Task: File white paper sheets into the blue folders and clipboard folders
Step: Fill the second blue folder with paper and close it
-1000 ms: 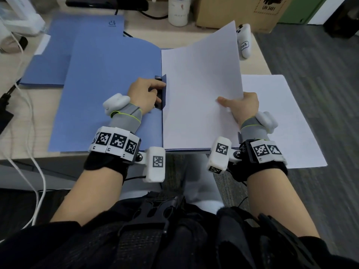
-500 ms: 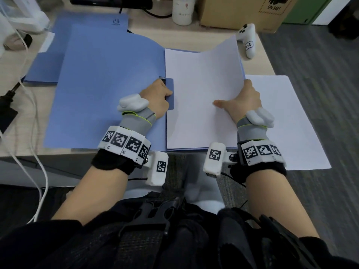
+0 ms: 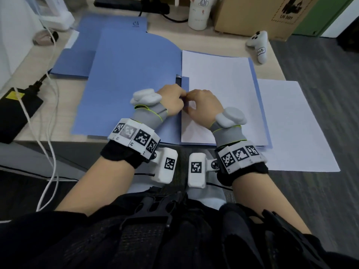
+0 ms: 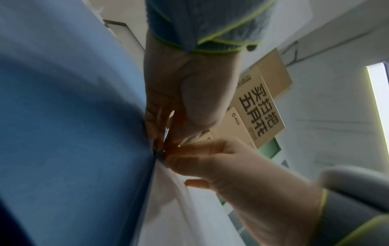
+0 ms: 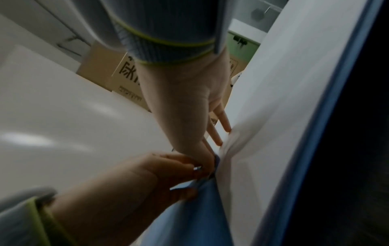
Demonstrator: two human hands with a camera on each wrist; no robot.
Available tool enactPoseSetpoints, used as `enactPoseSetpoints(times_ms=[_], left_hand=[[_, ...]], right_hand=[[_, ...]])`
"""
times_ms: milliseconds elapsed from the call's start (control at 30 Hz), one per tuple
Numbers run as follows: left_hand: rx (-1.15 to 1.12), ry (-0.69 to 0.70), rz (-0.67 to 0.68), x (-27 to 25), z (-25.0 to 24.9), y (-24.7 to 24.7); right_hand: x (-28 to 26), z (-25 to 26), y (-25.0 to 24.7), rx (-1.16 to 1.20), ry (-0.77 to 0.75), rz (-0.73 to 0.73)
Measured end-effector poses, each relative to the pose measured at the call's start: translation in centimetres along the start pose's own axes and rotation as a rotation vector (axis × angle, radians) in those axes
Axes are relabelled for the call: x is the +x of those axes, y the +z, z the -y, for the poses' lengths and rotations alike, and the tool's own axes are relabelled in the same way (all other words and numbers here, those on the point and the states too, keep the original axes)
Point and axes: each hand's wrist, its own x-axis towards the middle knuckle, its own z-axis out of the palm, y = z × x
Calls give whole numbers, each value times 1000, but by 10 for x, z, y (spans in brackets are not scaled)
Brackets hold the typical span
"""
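Observation:
An open blue folder [image 3: 126, 84] lies flat on the desk, with a white sheet [image 3: 219, 90] lying flat on its right half. At the spine, a small blue clip flap [image 3: 185, 82] overlaps the sheet's left edge. My left hand [image 3: 181, 94] pinches the lower part of this flap [image 5: 189, 186] between thumb and fingers. Right beside it, my right hand [image 3: 191, 95] lays fairly straight fingers [image 5: 219, 133] on the sheet's left edge [image 5: 242, 141]. The two hands touch at the spine [image 4: 162, 149].
Loose white sheets [image 3: 291, 123] lie right of the folder and hang over the desk's front edge. A second blue folder [image 3: 77, 63] lies behind on the left. A white controller [image 3: 258, 45], a cup [image 3: 198, 14], a cardboard box [image 3: 252, 14], a black adapter [image 3: 15, 113] and white cables [image 3: 48, 133] surround them.
The sheet, held up by my right hand, has come down flat on the folder's right half. My right hand left its right edge and moved left to the spine, beside my left hand.

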Motion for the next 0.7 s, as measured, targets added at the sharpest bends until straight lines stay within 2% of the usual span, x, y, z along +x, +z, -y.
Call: enactPoseSetpoints(times_ms=[100,233,333,400,533,600,700], left_hand=[[-190,20,-138,-17,10,-11],[-78,1,-389,-38,49,-27],[84,-228,-492,-56,76,-39],[102,-391,-523,-73,90,-45],[56,-586,-475,-93,117,-52],[-67,-599,-492,-100,124,-56],[-285,-460,-618,-109,130,-60]], right_hand=[[2,6,2,-47,87,5],[3,24,6,-93,121,43],[5,37,9,-133,146,59],[4,43,13,-149,173,58],[2,50,18,-122,244,39],[0,54,19,-100,269,39],[-4,61,19,-60,296,33]])
